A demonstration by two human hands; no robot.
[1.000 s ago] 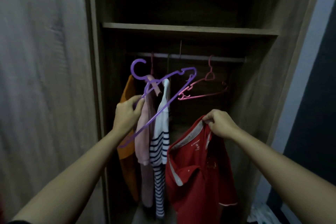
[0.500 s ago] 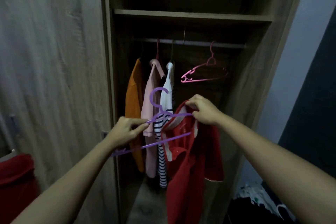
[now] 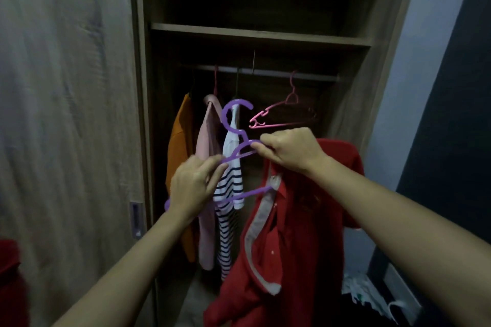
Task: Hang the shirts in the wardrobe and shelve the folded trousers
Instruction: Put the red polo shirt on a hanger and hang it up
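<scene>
In front of the open wardrobe I hold a purple plastic hanger (image 3: 235,119) upright. My left hand (image 3: 195,184) grips its left arm. My right hand (image 3: 288,150) grips the collar of a red polo shirt (image 3: 300,233) together with the hanger's right arm, which goes into the shirt's neck. The shirt hangs down below my right hand. On the rail (image 3: 265,73) hang an orange shirt (image 3: 179,164), a pink shirt (image 3: 208,141) and a striped navy-and-white top (image 3: 229,180). An empty pink hanger (image 3: 281,114) hangs to the right.
A wooden shelf (image 3: 260,34) crosses the wardrobe above the rail. The sliding door (image 3: 66,114) stands at the left with a recessed handle (image 3: 136,219). Red fabric (image 3: 10,281) lies at the far left edge. Loose clothes (image 3: 364,297) lie on the floor at the lower right.
My left hand brought the purple hanger down from the rail to the red shirt. My right hand raised the collar, and the hanger's right arm now goes into the neck.
</scene>
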